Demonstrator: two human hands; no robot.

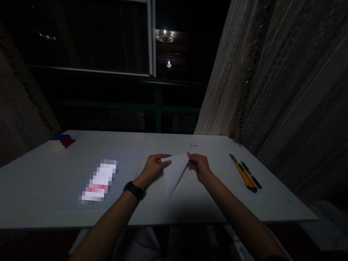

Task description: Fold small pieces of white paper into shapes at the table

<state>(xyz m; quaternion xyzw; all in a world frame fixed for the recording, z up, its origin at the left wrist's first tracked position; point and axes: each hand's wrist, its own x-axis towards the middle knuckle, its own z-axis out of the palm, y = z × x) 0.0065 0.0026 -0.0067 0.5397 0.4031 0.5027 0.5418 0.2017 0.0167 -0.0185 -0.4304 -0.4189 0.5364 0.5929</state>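
A folded white sheet of paper (175,172), shaped like a triangle with its point toward me, is held between my hands above the white table. My left hand (155,166) pinches its upper left corner, thumb on the near face. At the upper right corner, the fingers and thumb of my right hand (199,165) are closed on the same paper. A dark watch (134,189) is on my left wrist.
On the white table (206,206), a yellow utility knife (244,177) and a dark pen (251,175) lie right of my hands. Left are a blurred bright screen (100,181) and a small red, white and blue block (61,141). Curtains (224,70) flank the dark window.
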